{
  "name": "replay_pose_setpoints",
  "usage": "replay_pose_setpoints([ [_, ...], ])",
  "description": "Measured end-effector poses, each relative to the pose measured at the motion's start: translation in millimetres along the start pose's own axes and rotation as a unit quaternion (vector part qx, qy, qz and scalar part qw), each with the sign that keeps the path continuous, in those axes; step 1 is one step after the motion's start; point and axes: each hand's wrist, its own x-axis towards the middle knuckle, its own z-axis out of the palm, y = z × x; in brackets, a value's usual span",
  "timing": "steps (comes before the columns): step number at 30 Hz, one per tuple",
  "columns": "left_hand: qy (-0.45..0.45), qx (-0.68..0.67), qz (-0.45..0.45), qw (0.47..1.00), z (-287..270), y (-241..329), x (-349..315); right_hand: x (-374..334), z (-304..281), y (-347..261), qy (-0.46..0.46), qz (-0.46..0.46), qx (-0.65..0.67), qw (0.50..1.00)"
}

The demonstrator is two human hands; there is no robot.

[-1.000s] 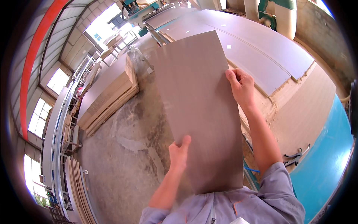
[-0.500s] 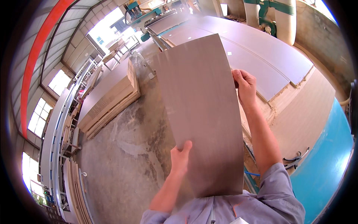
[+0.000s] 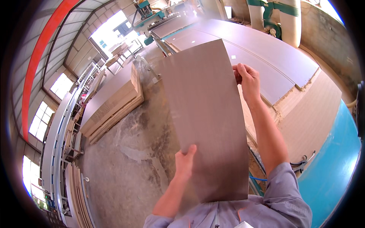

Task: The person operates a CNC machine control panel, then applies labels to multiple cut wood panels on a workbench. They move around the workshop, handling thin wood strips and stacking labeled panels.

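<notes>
A large, flat brown-grey board (image 3: 205,121) is tilted up in front of me, its lower end against my body. My left hand (image 3: 184,163) grips its left edge low down, thumb on the face and the other fingers hidden behind. Higher up at the right edge is my right hand (image 3: 249,81), its fingers curled in a pinch at the board's rim. The fingertips are partly hidden by the edge.
To the right, large pale panels (image 3: 266,57) lie on a table with sawdust along their edges and a blue surface (image 3: 330,163). An air gun (image 3: 302,163) rests there. Stacked boards (image 3: 114,100) stand at left, beside a long conveyor-like machine (image 3: 57,144). Bag-type dust collectors (image 3: 291,26) stand behind.
My right hand has slid a little up along the board's right edge. The board's top has dipped slightly, while my left hand keeps nearly the same grip.
</notes>
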Motion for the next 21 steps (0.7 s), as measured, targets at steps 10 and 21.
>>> replay_pose_setpoints([
  [10, 0.015, -0.001, -0.021, 1.000, -0.2, -1.9, 0.7, -66.9, -17.6, 21.1, -0.078, -0.024, -0.098, 0.992],
  [21, 0.007, -0.007, -0.012, 1.000, 2.4, -8.4, 7.0, -84.0, -29.8, 26.9, -0.041, 0.047, -0.021, 0.998],
])
